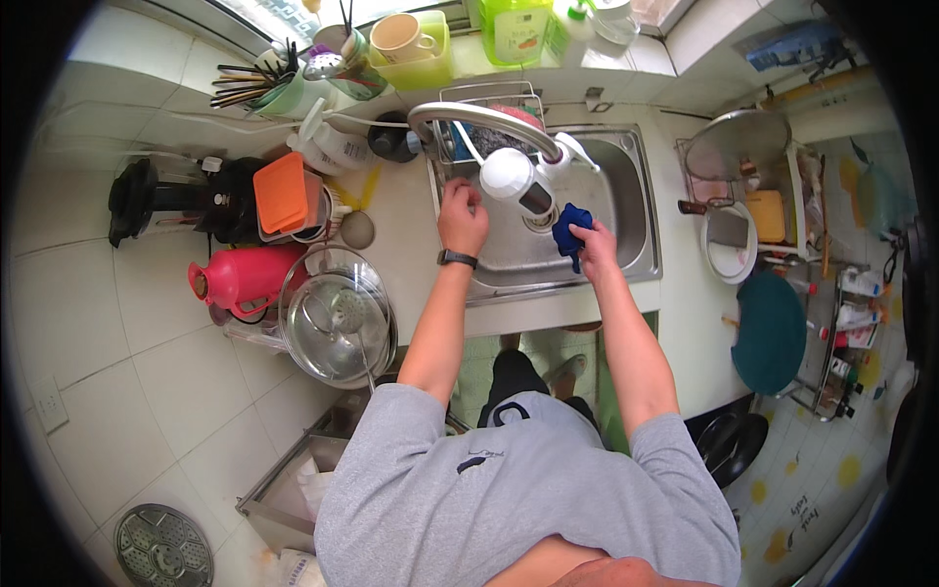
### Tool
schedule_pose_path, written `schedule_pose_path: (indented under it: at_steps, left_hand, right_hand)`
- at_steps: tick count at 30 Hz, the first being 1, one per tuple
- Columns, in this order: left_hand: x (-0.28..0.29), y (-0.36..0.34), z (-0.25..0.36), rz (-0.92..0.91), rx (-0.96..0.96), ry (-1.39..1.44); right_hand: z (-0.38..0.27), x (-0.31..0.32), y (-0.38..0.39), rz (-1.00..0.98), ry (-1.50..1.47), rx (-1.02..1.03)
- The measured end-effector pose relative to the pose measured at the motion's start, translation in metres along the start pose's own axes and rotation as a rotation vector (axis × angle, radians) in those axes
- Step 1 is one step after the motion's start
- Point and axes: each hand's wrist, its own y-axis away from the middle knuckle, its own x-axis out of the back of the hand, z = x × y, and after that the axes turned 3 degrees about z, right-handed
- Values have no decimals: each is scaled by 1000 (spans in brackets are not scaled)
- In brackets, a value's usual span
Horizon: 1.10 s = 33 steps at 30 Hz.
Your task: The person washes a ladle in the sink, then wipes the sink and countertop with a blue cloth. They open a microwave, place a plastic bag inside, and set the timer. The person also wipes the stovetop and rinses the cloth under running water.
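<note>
Over the right part of the metal sink [636, 196], my right hand [595, 243] is closed on a bunched dark blue cloth [570, 233]. The cloth hangs beside the drain, just right of the faucet head. My left hand [462, 215], with a dark watch on its wrist, is over the sink's left rim. Its fingers curl loosely, the thumb a little apart, and nothing shows in them. A white faucet [506, 174] with a dark panel and a curved grey spout stands between my two hands.
A wire rack [489, 93] holds sponges behind the sink. To the left are a glass lid [337, 318], a pink thermos [245, 277] and an orange-lidded container [282, 193]. On the right are a white bowl [719, 256] and a dark green board [768, 333].
</note>
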Motion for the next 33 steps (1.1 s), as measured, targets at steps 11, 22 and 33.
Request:
schedule_pose_path:
  at_steps: [11,22,33]
  left_hand:
    - [-122,52,2,-340,391,537]
    - [-194,37,-31,-53,175,95]
    - [-206,32,5,-297,1130,1656]
  right_hand:
    - [-21,-31,-27,269,831,525]
    - [-82,-27,-18,320,1145,933]
    - [-58,-27,-19,173,519,783]
